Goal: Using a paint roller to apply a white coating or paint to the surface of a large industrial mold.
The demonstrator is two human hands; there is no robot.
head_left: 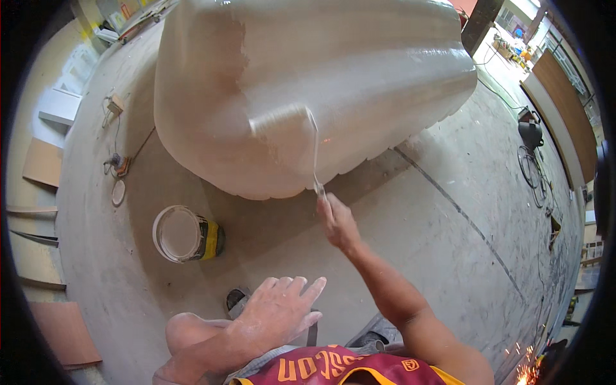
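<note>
Roller: its sleeve rests against the pale form, its frame bending back to the handle
Right hand: closed round the handle, arm outstretched
Left hand: open, gripping nothing, fingers slightly spread, near the left knee
Bucket: on the floor, left of the roller
Sparks: lower right

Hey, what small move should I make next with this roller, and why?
I'd probably push the roller a little leftward over the big rounded form. Its lighter, coated-looking area stops at a ragged edge, with a browner patch to the left. The roller appears to rest near that boundary, and your right hand holds it.
</note>
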